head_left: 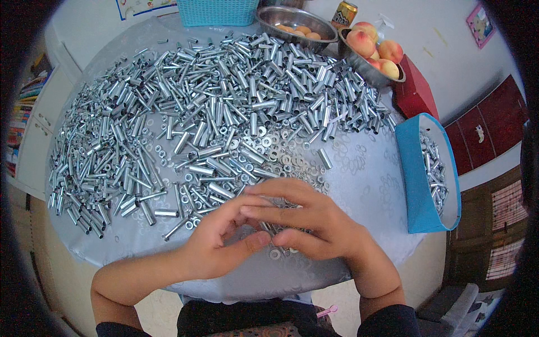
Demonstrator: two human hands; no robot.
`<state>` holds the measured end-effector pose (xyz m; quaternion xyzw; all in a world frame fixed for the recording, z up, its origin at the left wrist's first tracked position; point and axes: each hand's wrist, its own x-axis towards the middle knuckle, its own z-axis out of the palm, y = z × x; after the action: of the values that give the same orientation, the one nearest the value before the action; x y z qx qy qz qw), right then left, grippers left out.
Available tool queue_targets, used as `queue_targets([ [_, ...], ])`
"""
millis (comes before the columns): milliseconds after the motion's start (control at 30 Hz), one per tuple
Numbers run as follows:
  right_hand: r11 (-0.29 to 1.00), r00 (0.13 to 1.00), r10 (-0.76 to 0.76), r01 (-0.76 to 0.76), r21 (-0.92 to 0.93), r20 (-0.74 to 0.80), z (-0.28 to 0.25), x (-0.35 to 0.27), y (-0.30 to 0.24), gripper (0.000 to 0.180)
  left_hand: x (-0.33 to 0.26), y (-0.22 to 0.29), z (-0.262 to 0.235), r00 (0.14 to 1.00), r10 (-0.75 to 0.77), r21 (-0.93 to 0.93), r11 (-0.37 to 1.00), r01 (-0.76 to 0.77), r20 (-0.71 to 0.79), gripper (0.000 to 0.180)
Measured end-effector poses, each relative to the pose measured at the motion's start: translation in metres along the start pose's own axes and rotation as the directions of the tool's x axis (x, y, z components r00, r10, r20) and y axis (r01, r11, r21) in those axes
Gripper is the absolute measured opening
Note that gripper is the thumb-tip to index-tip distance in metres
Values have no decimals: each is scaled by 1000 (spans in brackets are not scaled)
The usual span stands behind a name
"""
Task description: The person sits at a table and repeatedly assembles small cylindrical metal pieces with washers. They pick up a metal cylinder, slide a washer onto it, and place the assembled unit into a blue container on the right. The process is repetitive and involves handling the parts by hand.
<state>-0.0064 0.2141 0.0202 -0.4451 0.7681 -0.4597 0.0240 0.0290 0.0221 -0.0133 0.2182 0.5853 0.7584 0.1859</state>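
My left hand [222, 238] and my right hand [314, 222] meet over the near edge of the table, above a patch of metal washers [275, 254]. The fingers of both curl toward each other, and those of the right lie across the tips of the left. The thumbs point inward with their tips close together. Through the gap between them some shiny metal shows; whether it is held or lies below, I cannot tell. Just beyond my hands spread loose washers [289, 160], nuts and silver sleeves [210, 188]. A long bolt [177, 229] lies left of my left hand.
A big heap of metal sleeves and bolts [224, 84] covers the table's far and left parts. At the right stands a blue fabric bin [412, 180] of metal parts. Behind are a bowl of peaches [365, 70], a metal bowl [269, 22], a can [344, 14], a turquoise basket [216, 12] and a red box [414, 92].
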Motion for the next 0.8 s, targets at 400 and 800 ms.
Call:
queue_targets([
  [400, 808, 934, 220, -336, -484, -281, -23, -10, 22, 24, 6, 14, -4, 972, -226, -142, 962, 233, 64, 20],
  [800, 798, 941, 291, -339, -498, -175, -13, -9, 22, 42, 17, 7, -19, 919, -389, -583, 761, 286, -57, 22],
])
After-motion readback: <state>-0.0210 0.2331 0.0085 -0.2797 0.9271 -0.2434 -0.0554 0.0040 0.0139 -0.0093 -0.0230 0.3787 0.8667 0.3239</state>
